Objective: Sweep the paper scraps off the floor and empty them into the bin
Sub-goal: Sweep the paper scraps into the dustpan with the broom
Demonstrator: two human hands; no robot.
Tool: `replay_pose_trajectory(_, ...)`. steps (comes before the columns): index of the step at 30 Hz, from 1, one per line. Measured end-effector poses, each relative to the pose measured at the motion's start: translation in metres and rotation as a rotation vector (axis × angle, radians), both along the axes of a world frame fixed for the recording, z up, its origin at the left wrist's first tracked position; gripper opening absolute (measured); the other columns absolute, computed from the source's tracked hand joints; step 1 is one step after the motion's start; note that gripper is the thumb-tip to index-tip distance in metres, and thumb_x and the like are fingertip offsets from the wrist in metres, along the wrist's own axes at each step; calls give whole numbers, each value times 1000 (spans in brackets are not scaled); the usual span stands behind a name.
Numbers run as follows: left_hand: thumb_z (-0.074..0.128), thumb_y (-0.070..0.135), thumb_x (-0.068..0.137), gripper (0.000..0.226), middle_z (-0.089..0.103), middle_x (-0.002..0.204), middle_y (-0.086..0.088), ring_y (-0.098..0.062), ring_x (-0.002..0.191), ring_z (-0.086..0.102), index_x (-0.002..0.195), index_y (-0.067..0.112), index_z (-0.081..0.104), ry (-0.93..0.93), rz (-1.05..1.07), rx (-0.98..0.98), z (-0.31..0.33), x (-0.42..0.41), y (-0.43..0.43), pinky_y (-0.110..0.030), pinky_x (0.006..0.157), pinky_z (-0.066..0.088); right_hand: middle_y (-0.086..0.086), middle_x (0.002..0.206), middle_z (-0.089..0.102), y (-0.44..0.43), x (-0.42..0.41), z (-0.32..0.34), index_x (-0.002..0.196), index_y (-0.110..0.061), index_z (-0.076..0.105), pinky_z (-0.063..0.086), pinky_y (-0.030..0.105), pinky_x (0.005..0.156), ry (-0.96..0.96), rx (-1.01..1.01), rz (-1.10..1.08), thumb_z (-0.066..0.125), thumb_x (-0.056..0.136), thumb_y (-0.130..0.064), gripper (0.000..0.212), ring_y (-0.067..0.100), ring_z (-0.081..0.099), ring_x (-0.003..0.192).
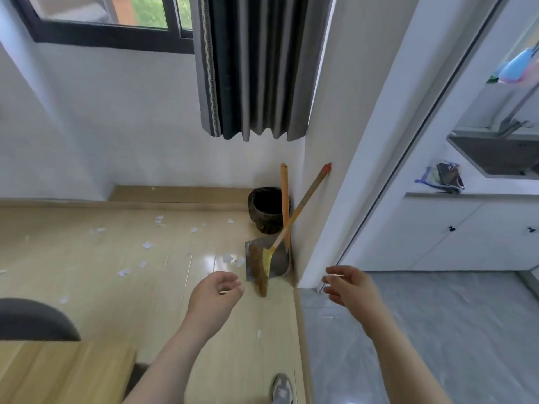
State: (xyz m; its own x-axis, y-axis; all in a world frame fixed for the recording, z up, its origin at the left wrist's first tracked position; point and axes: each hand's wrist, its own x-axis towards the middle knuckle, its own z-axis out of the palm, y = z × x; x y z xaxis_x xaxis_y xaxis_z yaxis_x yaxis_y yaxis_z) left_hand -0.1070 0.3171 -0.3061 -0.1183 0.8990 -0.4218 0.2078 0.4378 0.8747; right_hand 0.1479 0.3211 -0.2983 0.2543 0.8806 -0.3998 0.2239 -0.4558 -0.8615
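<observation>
White paper scraps (147,245) lie scattered over the light wooden floor (87,287), mostly left of centre. A broom (291,220) with a wooden handle and brown bristles leans against the wall corner, its head resting in a grey metal dustpan (278,262). The dustpan's own orange handle (285,193) stands upright beside a dark woven bin (267,209). My left hand (217,295) hovers in the air just short of the broom head, fingers loosely curled, holding nothing. My right hand (348,285) is raised near the wall corner, fingers relaxed and empty.
A white wall corner (318,199) splits the wooden floor from a grey tiled kitchen floor (423,330). A dark chair back (32,319) and a wooden table (58,371) stand at the lower left. My grey shoe (282,389) shows below. A dark curtain (253,68) hangs above the bin.
</observation>
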Motion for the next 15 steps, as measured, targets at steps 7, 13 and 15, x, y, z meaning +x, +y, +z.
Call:
replay_pose_trajectory(7, 66, 12, 85, 13, 70, 104, -2, -21, 92, 63, 92, 23, 63, 21, 40, 0, 3, 34, 115, -44, 92, 52, 3, 93, 73, 148, 33, 5, 112, -14, 66, 57, 42, 89, -135, 17, 100, 56, 93, -13, 22, 20, 70, 88)
replay_pose_trajectory(13, 66, 12, 85, 14, 70, 101, -4, -20, 93, 64, 98, 18, 66, 33, 73, -44, -12, 24, 201, -41, 88, 52, 0, 94, 72, 242, 33, -7, 112, -14, 66, 57, 39, 90, -191, -31, 154, 55, 92, -12, 23, 18, 70, 88)
replay_pose_trajectory(15, 66, 13, 85, 13, 71, 100, -3, -20, 96, 64, 96, 21, 65, 41, 46, -45, -18, 18, 234, -42, 90, 53, 2, 97, 71, 270, 31, -13, 114, -13, 65, 56, 37, 90, -223, -50, 153, 55, 93, -12, 23, 18, 69, 89)
